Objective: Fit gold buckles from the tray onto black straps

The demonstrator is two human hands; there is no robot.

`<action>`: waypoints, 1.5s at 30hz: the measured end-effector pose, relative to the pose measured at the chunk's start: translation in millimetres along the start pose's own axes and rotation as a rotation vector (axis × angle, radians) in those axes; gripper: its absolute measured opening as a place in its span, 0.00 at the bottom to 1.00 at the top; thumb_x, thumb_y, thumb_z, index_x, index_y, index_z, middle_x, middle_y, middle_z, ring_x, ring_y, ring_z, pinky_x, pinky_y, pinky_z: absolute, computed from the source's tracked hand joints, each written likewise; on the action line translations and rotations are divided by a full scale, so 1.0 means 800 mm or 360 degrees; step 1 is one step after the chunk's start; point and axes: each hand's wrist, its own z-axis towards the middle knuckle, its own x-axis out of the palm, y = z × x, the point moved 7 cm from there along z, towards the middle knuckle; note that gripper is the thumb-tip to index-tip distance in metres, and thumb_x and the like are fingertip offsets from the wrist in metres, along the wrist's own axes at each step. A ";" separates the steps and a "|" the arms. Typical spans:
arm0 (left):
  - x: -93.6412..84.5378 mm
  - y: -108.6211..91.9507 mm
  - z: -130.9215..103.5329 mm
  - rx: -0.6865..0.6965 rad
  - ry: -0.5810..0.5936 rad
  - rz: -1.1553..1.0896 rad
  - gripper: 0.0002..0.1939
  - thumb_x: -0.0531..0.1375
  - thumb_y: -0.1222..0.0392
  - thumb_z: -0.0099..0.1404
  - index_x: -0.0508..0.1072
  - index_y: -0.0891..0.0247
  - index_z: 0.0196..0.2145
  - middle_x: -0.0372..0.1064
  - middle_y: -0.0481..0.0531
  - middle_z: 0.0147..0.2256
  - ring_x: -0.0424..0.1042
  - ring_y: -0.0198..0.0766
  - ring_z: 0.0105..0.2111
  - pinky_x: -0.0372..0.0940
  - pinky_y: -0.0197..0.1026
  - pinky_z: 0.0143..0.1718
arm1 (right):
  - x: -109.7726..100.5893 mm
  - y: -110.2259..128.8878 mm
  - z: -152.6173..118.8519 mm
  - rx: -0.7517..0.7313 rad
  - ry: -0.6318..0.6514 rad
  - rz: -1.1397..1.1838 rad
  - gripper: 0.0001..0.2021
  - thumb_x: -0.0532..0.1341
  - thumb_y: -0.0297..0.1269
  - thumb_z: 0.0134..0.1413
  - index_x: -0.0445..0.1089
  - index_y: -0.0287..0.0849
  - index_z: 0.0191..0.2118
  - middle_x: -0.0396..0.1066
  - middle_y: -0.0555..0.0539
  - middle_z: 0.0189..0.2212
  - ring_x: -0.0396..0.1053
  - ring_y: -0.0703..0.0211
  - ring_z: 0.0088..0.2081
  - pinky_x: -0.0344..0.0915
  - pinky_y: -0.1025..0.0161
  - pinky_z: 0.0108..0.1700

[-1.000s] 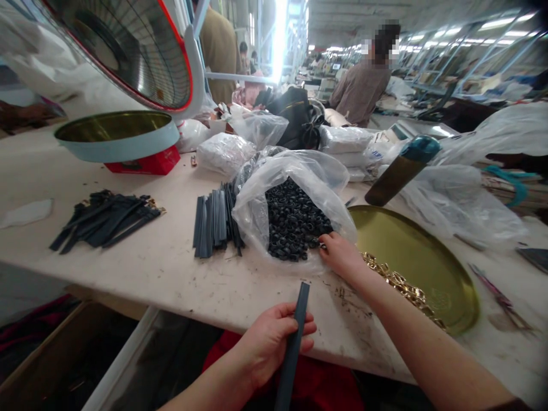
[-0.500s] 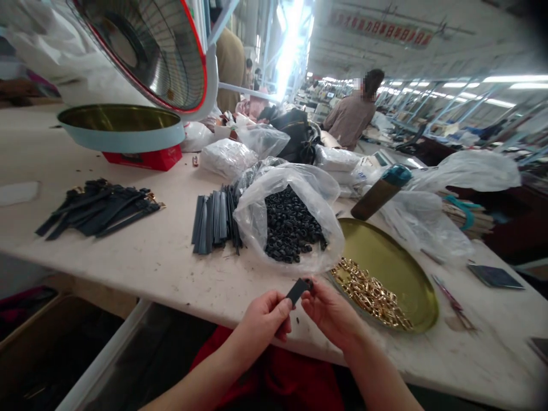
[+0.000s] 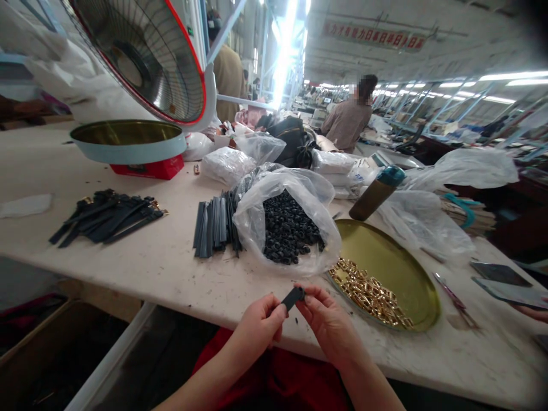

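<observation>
My left hand is closed on a short black strap, held just above the front edge of the table. At the strap's far end, the fingers of my right hand pinch a small black loop; whether the loop is around the strap is hard to tell. Beyond my hands, a clear plastic bag lies open with many black loops inside. Left of it stand bundled black strips. To the right, a round gold-coloured tray holds a heap of gold metal clasps.
Black straps with gold ends lie in a pile at left, below a fan and a round tin. At right are a bottle, scissors, and another person's hand at a flat panel.
The strap in my hands has turned and dipped slightly, its loop end now showing more clearly. Another person's hand and a flat panel have come in at the right edge.
</observation>
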 end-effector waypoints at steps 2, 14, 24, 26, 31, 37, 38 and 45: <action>0.003 0.003 0.002 -0.0044 0.0033 0.0010 0.10 0.48 0.53 0.58 0.58 0.61 0.24 0.53 0.40 0.14 0.51 0.29 0.13 0.48 0.32 0.15 | -0.006 0.007 0.000 -0.0187 -0.0052 -0.0244 0.13 0.69 0.39 0.38 0.71 0.44 0.33 0.72 0.50 0.38 0.68 0.61 0.41 0.64 0.62 0.48; 0.010 -0.030 0.002 0.0204 0.0226 0.0588 0.10 0.51 0.59 0.60 0.62 0.61 0.21 0.57 0.44 0.19 0.57 0.34 0.23 0.49 0.34 0.25 | -0.018 -0.007 -0.006 -0.0239 0.0137 -0.0611 0.18 0.66 0.44 0.41 0.70 0.46 0.41 0.73 0.47 0.37 0.70 0.56 0.40 0.64 0.56 0.46; 0.026 -0.009 0.008 0.0126 0.0239 0.0368 0.14 0.49 0.52 0.64 0.64 0.62 0.42 0.69 0.51 0.35 0.66 0.39 0.34 0.55 0.35 0.36 | -0.020 -0.019 0.004 -0.0143 0.0167 -0.0774 0.13 0.62 0.46 0.43 0.67 0.40 0.26 0.66 0.53 0.22 0.62 0.63 0.27 0.59 0.67 0.31; 0.027 -0.005 0.014 0.0117 0.0244 0.0321 0.15 0.48 0.50 0.64 0.65 0.63 0.41 0.68 0.52 0.35 0.65 0.40 0.35 0.56 0.36 0.38 | -0.019 -0.019 0.005 -0.0181 0.0261 -0.0874 0.12 0.60 0.45 0.46 0.68 0.41 0.29 0.68 0.52 0.24 0.64 0.61 0.29 0.60 0.66 0.32; 0.017 0.011 0.035 0.0068 0.0128 0.0270 0.13 0.49 0.50 0.62 0.64 0.62 0.28 0.58 0.45 0.23 0.59 0.35 0.26 0.53 0.34 0.28 | -0.079 0.062 0.033 -0.0551 -0.0174 -0.1708 0.11 0.54 0.42 0.54 0.67 0.42 0.35 0.70 0.46 0.32 0.66 0.57 0.35 0.61 0.62 0.38; 0.033 0.034 0.042 -0.0123 0.0196 -0.0177 0.16 0.51 0.45 0.59 0.61 0.62 0.30 0.44 0.38 0.16 0.43 0.29 0.17 0.41 0.32 0.18 | -0.128 0.122 0.093 -0.0445 -0.0234 -0.2545 0.04 0.59 0.34 0.45 0.71 0.41 0.28 0.69 0.46 0.28 0.66 0.56 0.31 0.57 0.63 0.33; 0.036 0.034 0.041 -0.0121 0.0214 -0.0203 0.17 0.51 0.45 0.58 0.62 0.63 0.31 0.44 0.38 0.15 0.42 0.29 0.16 0.40 0.32 0.18 | -0.128 0.121 0.099 -0.0415 -0.0177 -0.2527 0.03 0.61 0.34 0.42 0.70 0.42 0.25 0.69 0.48 0.24 0.65 0.58 0.28 0.55 0.64 0.30; 0.028 0.025 0.027 -0.0003 0.0177 -0.0058 0.15 0.53 0.47 0.59 0.60 0.62 0.27 0.46 0.39 0.17 0.46 0.28 0.17 0.45 0.32 0.19 | -0.109 0.119 0.085 -0.0404 -0.0124 -0.2296 0.03 0.58 0.31 0.44 0.66 0.39 0.24 0.68 0.50 0.22 0.63 0.62 0.26 0.54 0.67 0.27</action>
